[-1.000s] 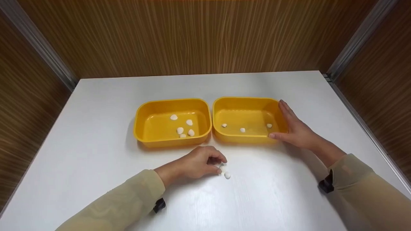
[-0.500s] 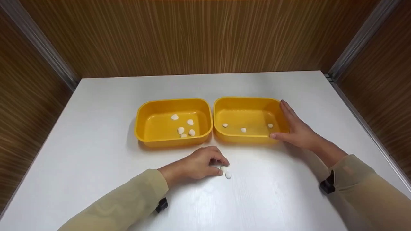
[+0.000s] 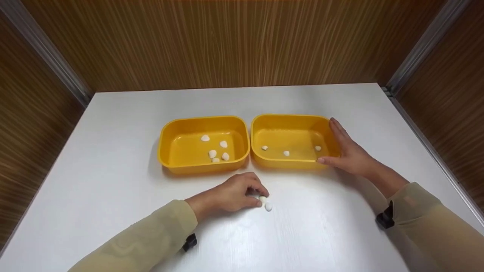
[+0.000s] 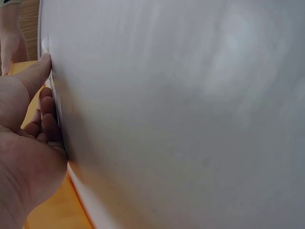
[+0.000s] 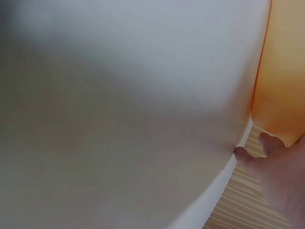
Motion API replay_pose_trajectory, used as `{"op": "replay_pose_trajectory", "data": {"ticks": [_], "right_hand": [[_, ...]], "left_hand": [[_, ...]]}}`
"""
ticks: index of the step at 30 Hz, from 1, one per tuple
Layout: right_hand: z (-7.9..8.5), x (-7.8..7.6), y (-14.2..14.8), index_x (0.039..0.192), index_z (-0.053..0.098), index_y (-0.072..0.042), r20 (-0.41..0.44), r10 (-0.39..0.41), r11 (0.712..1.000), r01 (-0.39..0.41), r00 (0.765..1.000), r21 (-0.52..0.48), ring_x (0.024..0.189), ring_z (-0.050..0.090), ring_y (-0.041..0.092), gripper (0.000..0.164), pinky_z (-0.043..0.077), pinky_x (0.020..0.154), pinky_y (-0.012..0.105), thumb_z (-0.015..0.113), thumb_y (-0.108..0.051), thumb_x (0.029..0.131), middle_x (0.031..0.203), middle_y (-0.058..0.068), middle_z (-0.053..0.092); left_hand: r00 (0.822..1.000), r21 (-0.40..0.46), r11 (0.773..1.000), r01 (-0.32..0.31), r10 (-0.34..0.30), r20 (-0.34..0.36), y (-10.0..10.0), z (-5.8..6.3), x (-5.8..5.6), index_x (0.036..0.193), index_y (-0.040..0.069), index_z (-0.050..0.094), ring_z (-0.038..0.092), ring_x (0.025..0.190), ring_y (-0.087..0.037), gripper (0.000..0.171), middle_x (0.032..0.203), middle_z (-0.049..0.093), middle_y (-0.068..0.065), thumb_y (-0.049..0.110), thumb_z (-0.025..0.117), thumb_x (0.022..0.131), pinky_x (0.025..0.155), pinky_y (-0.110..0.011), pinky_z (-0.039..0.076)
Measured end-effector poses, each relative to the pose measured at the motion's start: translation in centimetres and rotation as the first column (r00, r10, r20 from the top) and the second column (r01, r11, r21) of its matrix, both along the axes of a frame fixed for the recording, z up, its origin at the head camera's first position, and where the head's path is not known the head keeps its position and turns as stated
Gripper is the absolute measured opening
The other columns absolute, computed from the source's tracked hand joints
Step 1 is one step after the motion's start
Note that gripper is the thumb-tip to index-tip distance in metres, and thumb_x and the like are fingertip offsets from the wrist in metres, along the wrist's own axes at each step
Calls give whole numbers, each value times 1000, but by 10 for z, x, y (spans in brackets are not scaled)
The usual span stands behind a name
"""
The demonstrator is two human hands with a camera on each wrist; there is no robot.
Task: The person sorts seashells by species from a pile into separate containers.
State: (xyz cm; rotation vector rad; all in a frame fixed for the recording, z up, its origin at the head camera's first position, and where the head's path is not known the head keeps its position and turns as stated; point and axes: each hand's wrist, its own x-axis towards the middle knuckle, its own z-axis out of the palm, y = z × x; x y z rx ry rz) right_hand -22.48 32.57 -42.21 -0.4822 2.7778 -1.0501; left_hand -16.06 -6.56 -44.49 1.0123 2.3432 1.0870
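Observation:
In the head view, my left hand (image 3: 236, 192) rests on the white table with its thumb and index finger curled around a small white pebble (image 3: 262, 198). Another white pebble (image 3: 268, 206) lies just in front, near the thumb tip. My right hand (image 3: 353, 156) spans the right end of the right yellow bin (image 3: 287, 164), thumb at the front rim and straight fingers along the outer side. Three small white pebbles lie in that bin. The left yellow bin (image 3: 189, 169) contains several larger white pebbles (image 3: 212, 153). The left wrist view shows the left thumb (image 4: 40, 71) close to the tabletop.
Both bins stand side by side near the middle of the white table (image 3: 302, 234). Brown wood-grain panels (image 3: 234, 45) rise behind and on both sides, with metal strips at the corners. Black wrist devices (image 3: 385, 218) sit at the sleeve cuffs.
My left hand has shifted slightly right, and its thumb and index fingertips now stand around the nearer pebble. My right hand and both bins stay in place.

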Motion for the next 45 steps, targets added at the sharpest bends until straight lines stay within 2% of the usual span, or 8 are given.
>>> {"op": "replay_pose_trajectory", "data": {"ticks": [13, 32, 39, 45], "right_hand": [[2, 2, -2, 171, -6, -17, 0, -3, 1000, 3, 1000, 6, 162, 2, 42, 122, 11, 125, 69, 83, -43, 91, 178, 4, -11], [4, 3, -1, 172, -6, -21, 14, -14, 1000, 14, 1000, 10, 162, 3, 43, 122, 11, 124, 71, 83, -44, 91, 178, 1, -11], [2, 1, -2, 171, -6, -18, -4, 2, 1000, -2, 1000, 14, 162, 2, 42, 122, 11, 125, 69, 83, -42, 92, 178, 4, -10], [2, 1, -2, 171, -6, -19, -2, 1, 1000, -1, 1000, 16, 162, 3, 42, 122, 11, 125, 69, 84, -44, 92, 178, 4, -10]], "left_hand": [[1000, 29, 1000, 2, -2, 7, 1, 0, -1, 111, 12, 83, 58, 97, -12, 16, 107, 65, 1, 9, 81, 95, 88, -23, 49], [999, 37, 999, -24, 23, 38, 2, 0, 0, 104, 13, 81, 58, 96, -14, 10, 103, 65, 2, 8, 78, 96, 88, -25, 49], [999, 66, 997, -33, 31, 33, 3, 0, 2, 98, 12, 79, 57, 93, -18, 8, 99, 67, -4, 5, 79, 94, 83, -24, 46], [1000, 44, 999, 5, -6, 24, 2, 3, 1, 99, 9, 76, 59, 89, -14, 8, 91, 66, 5, 4, 79, 94, 83, -24, 49]]}}
